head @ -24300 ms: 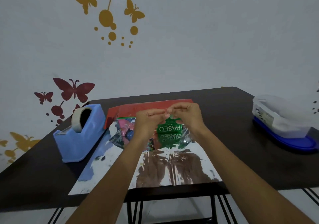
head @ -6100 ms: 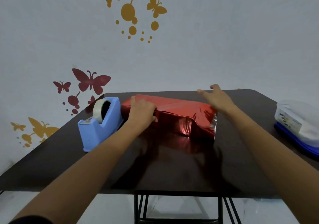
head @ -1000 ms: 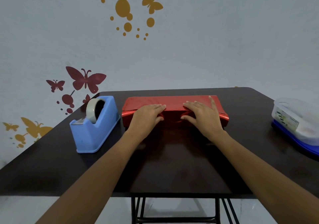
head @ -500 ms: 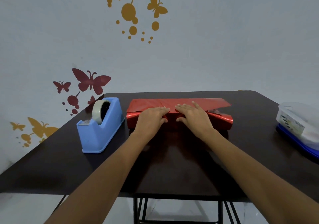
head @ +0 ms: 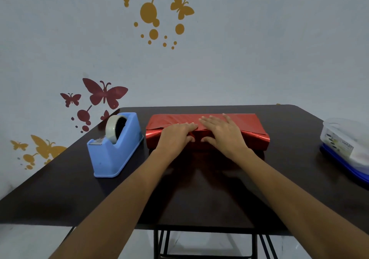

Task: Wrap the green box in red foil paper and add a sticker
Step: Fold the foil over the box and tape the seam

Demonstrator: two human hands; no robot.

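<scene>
The red foil paper (head: 249,126) lies folded into a long flat bundle across the far middle of the dark table (head: 199,195). The green box is fully hidden inside it. My left hand (head: 176,136) presses flat on the bundle's middle, fingers straight and pointing right. Beside it, my right hand (head: 221,132) lies flat on the top fold, fingers spread toward the far edge. The two hands' fingertips nearly touch at the centre. No sticker is in sight.
A blue tape dispenser (head: 114,146) with a roll of clear tape stands just left of the bundle. At the table's right edge sits a clear plastic container (head: 347,141) on a blue lid. A wall with butterfly decals rises behind.
The loose far flap at the right end of the foil now lies flat on the bundle. My right hand has slid a little further over the top; my left hand stays put.
</scene>
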